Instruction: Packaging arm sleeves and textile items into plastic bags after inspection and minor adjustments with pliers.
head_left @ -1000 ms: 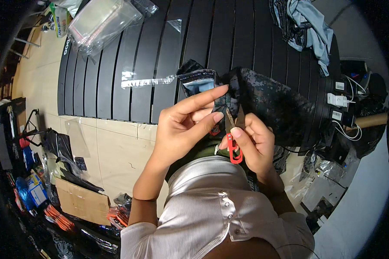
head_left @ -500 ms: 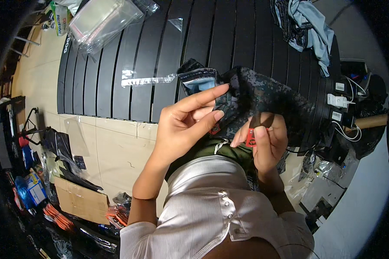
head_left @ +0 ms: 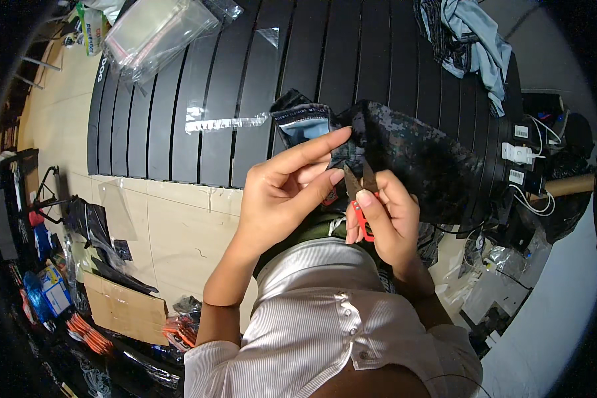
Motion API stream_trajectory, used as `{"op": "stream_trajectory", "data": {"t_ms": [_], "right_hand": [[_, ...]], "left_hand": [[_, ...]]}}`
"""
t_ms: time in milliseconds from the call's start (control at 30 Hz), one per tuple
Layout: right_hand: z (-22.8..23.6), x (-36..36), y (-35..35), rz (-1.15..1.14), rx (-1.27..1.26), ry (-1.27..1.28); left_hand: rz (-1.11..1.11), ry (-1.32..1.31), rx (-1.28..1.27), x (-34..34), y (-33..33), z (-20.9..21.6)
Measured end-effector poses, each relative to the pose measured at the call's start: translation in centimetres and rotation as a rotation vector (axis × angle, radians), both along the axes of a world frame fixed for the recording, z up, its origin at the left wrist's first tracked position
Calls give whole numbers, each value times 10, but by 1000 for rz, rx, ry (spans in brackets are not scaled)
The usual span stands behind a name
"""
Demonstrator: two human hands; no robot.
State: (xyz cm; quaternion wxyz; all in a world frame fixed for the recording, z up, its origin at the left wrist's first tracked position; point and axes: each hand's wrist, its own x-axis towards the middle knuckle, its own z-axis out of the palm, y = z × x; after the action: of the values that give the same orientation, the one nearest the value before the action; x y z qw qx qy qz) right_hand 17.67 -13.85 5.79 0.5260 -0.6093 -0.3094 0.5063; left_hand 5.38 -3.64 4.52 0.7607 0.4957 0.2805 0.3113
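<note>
Okay, dark digital-camo garment (head_left: 424, 156) lies over the near edge of the black slatted table (head_left: 174, 142), light-blue lining (head_left: 305, 131) showing at its left end. Left hand (head_left: 272, 196) on that end, thumb and index tips apart; can't tell whether the fingers grip cloth. Right hand (head_left: 395, 222) pinches red-handled thread snips (head_left: 361, 215), thumb on top, blades parted, pointing up near left thumb. Crumpled light-blue garment (head_left: 477, 43) at table's far right.
</note>
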Motion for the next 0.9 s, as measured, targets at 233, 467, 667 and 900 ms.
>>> {"op": "stream_trajectory", "data": {"t_ms": [233,467,667,900], "right_hand": [[-2,0,0,38,23,17],[-1,-1,-1,-3,15,55],[0,1,1,77,29,23],[3,0,2,7,15,89]], "left_hand": [[-7,-38,43,-1,-2,0],[38,-21,32,0,-3,6],[23,-2,78,-1,-2,5],[-3,-12,90,-1,-2,5]]}}
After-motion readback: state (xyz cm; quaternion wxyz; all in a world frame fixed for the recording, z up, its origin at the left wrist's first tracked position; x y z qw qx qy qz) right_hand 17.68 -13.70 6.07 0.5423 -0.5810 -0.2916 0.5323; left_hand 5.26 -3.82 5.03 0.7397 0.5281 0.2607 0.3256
